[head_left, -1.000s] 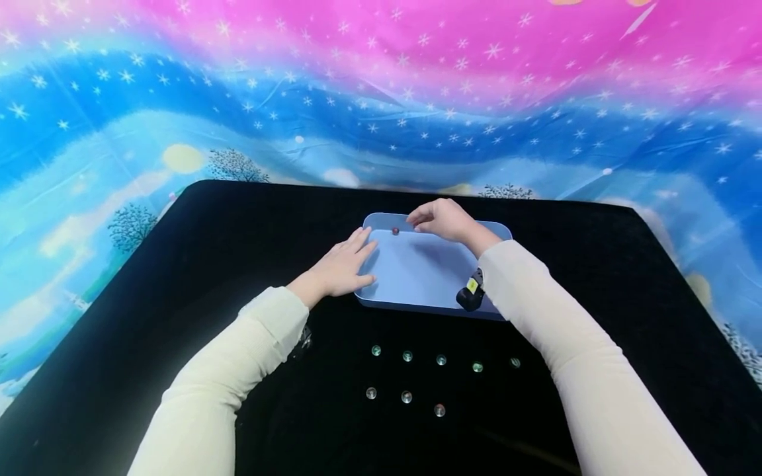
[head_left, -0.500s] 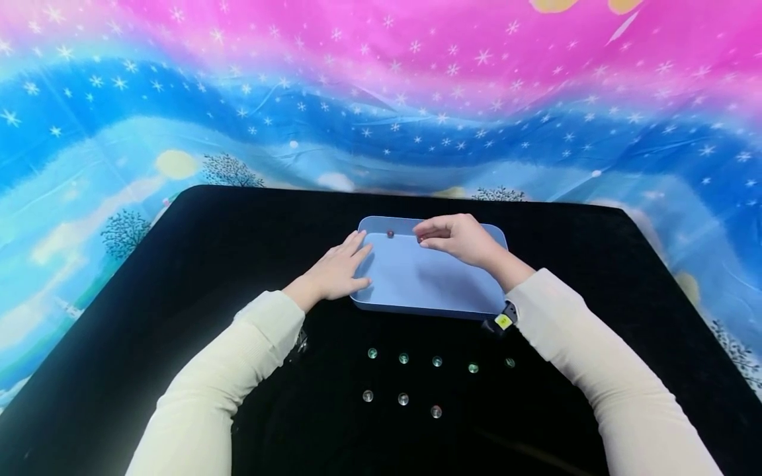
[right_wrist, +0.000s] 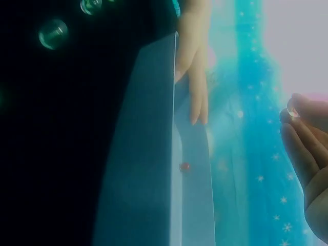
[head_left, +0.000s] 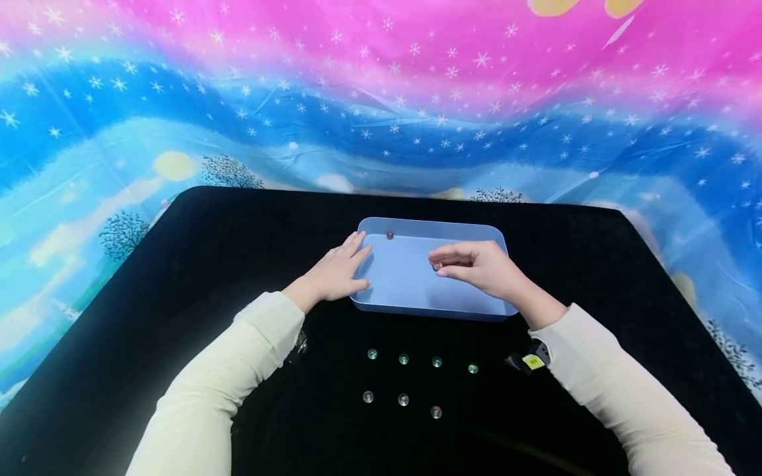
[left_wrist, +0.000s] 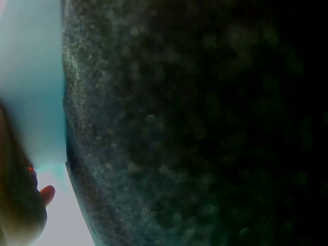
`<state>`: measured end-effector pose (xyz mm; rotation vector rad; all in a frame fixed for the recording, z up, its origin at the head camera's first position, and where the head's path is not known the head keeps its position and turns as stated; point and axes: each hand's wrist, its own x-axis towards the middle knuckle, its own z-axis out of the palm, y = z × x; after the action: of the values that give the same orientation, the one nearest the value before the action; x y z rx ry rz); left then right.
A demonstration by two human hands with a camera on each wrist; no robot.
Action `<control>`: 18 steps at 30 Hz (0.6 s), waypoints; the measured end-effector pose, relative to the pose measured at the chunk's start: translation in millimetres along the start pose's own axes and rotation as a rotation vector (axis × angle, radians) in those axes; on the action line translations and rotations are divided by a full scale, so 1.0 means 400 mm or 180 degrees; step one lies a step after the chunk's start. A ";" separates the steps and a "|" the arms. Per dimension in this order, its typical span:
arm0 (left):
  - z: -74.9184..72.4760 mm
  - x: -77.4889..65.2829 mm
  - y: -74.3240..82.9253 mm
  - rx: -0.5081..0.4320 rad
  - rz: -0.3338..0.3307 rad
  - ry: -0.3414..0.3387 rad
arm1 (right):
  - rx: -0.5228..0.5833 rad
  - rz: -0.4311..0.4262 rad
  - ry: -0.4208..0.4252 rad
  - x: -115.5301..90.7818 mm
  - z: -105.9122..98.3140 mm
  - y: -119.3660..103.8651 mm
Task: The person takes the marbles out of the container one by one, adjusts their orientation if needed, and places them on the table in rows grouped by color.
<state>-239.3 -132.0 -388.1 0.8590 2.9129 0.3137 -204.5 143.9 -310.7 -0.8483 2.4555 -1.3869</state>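
My right hand [head_left: 479, 264] pinches a small clear marble [head_left: 437, 266] with a reddish tint between thumb and fingers, over the blue tray [head_left: 399, 287]. The same pinched marble [right_wrist: 292, 111] shows at the fingertips in the right wrist view. On the tray's left rim rests my left hand [head_left: 333, 271], its fingers spread and straight. A dark red marble [head_left: 389, 235] lies inside the tray by the back wall. In the left wrist view, part of a hand [left_wrist: 20, 200] shows at the lower left beside the tray.
In front of the tray, on the black table cloth [head_left: 268, 231], lie two rows of glass marbles: a back row with a greenish marble [head_left: 473, 368], and a front row with a clear marble [head_left: 403, 399]. A patterned curtain [head_left: 381, 99] hangs behind the table.
My right hand has come from the tray's back wall toward its front right, with the marble in its fingers. The back row's rightmost marble is now hidden behind the right wrist device. My left hand stays put.
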 end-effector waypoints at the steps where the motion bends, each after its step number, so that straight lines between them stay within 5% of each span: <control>1: 0.000 0.000 -0.001 0.0006 0.0006 0.0004 | 0.0026 -0.0011 0.0008 -0.008 0.001 -0.002; 18: -0.002 0.000 0.003 -0.0022 0.0016 -0.0069 | 0.0037 -0.0347 0.0248 -0.154 0.021 0.008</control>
<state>-239.1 -131.2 -386.9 0.8632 2.8887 0.3126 -151.7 174.0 -324.5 -0.9560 2.4896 -1.4966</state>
